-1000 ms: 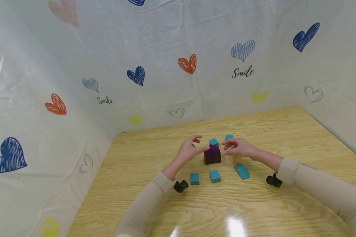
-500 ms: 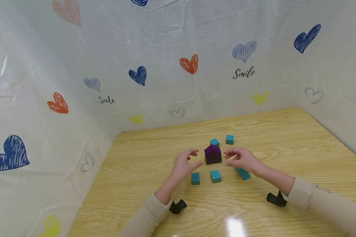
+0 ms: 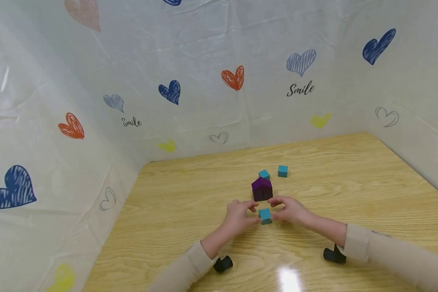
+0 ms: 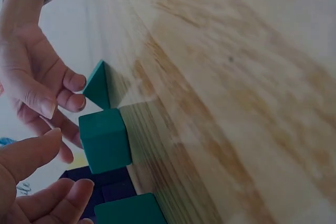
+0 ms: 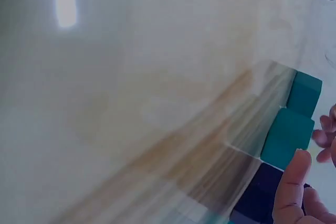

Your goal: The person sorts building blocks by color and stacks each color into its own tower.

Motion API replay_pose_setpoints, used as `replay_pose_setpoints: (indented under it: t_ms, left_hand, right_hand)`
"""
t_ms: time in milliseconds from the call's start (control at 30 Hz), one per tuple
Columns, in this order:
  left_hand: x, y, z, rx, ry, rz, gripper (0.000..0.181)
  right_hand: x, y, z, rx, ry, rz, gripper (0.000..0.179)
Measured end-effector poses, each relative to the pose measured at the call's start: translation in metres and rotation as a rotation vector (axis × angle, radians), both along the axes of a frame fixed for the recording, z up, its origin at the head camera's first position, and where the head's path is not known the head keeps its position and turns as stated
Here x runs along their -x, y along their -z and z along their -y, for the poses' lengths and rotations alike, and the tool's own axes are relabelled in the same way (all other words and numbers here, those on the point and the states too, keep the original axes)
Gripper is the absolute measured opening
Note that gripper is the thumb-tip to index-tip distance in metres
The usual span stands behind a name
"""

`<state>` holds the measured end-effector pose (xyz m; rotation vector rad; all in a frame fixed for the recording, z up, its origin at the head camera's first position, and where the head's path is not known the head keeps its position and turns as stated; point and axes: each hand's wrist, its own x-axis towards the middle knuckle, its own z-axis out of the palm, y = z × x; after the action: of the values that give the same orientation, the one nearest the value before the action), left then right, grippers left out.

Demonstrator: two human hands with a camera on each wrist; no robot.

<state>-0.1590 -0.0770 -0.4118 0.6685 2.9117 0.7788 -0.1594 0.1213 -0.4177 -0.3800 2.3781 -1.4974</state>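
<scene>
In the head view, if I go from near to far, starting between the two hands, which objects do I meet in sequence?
Front blue cube → purple house-shaped piece → blue cube partly hidden behind it → white sheet printed with hearts.

Your wood-grain table holds a purple house-shaped block, two far blue blocks, two near blue blocks and a wedge near right.

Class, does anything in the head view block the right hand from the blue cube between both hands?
Nothing visible does: the right hand is close beside the blue cube, and the purple house-shaped block stands beyond the cube.
</scene>
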Motion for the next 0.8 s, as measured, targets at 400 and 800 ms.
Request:
replay_pose_setpoints:
  t_ms: [400,800]
  left_hand:
    - [0.005,0.004,-0.009,0.162,0.046,-0.065,0.039]
    - [0.013,0.006,-0.011,0.168,0.065,-0.019,0.030]
  right_hand:
    - [0.002,0.004,0.007,-0.075,-0.032,-0.028,0.048]
    - [0.010,0.008,0.010,-0.118,-0.040,-0.008,0.034]
